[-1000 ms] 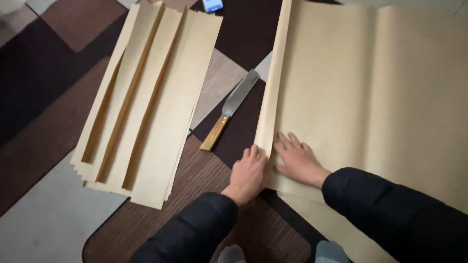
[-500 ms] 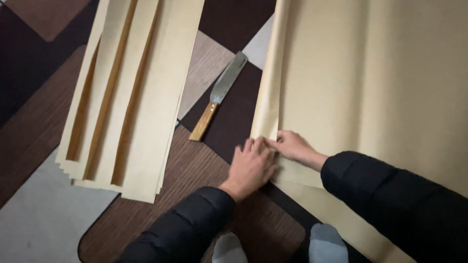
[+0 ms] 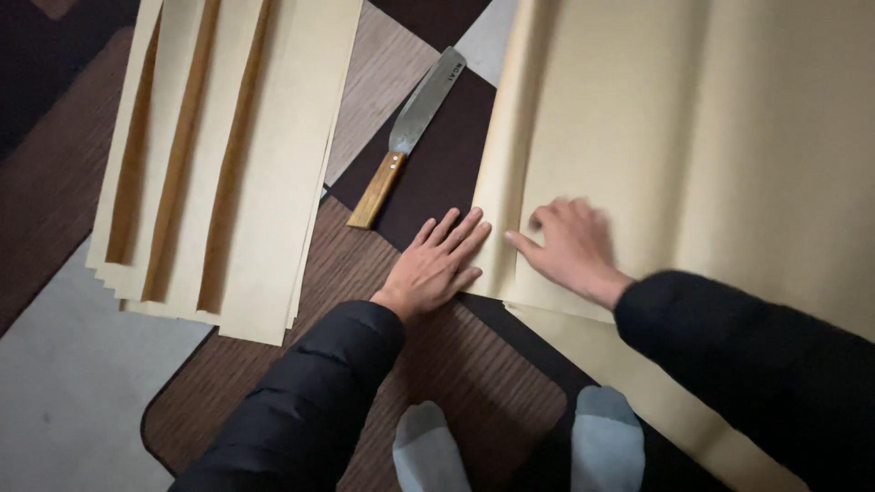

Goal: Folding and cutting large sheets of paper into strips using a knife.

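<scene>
A large folded sheet of tan paper (image 3: 693,137) lies on the patterned floor at the right. My left hand (image 3: 439,260) lies flat with fingers spread, its fingertips on the sheet's folded left edge near the bottom corner. My right hand (image 3: 570,244) rests on top of the sheet just to the right, blurred, fingers apart and holding nothing. A knife (image 3: 408,137) with a broad metal blade and a wooden handle lies on the floor just above my left hand, apart from it.
A stack of long cut tan paper strips (image 3: 228,155) lies at the left. My two feet in grey socks (image 3: 510,442) show at the bottom edge. The floor is a pattern of dark, wood-look and pale tiles (image 3: 55,383).
My left hand has opened flat against the fold. My right hand has slid rightward over the sheet. The camera has moved closer.
</scene>
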